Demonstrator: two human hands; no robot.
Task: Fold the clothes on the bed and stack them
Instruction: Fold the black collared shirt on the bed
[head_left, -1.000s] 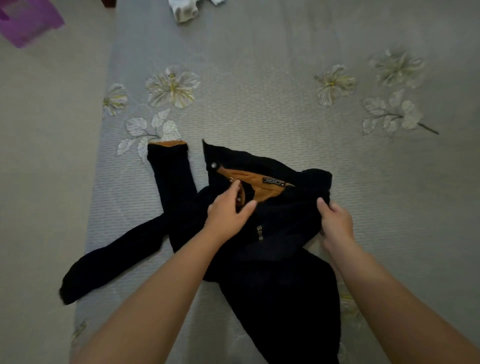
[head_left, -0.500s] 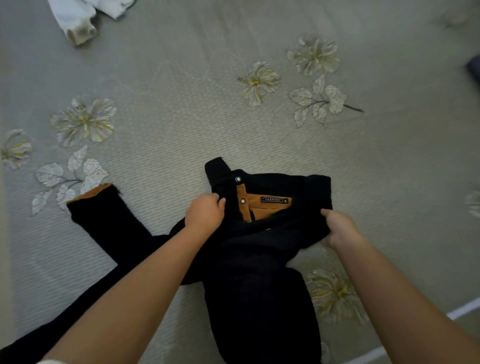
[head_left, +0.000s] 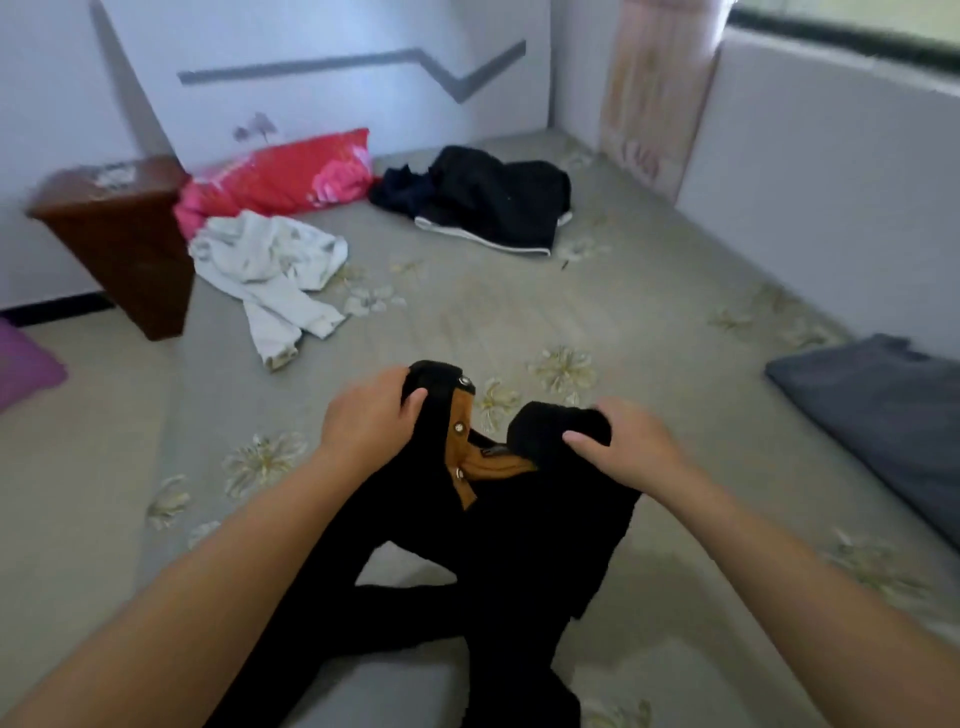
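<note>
The bed, covered in a grey sheet with pale flower prints, fills most of the frame from the lower edge to the wall at the top. At centre and lower centre the black trousers are lifted off it by the waistband, tan lining and metal snaps showing at the open fly, the legs hanging down and crossing toward the bottom edge. At the right edge a folded grey garment lies flat on the sheet. A heap of dark clothes with a white trim sits at upper centre, well apart from the trousers. Left of it a crumpled white garment sprawls, touching a red pillow that leans at the wall. A brown nightstand stands off the bed at upper left, and a purple thing, too blurred to identify, shows at the left edge.

The left hand grips the waistband's left corner, fingers curled over the fabric beside the top snap. The right hand holds the right corner, fingers wrapped over the bunched cloth, thumb on the near side.
</note>
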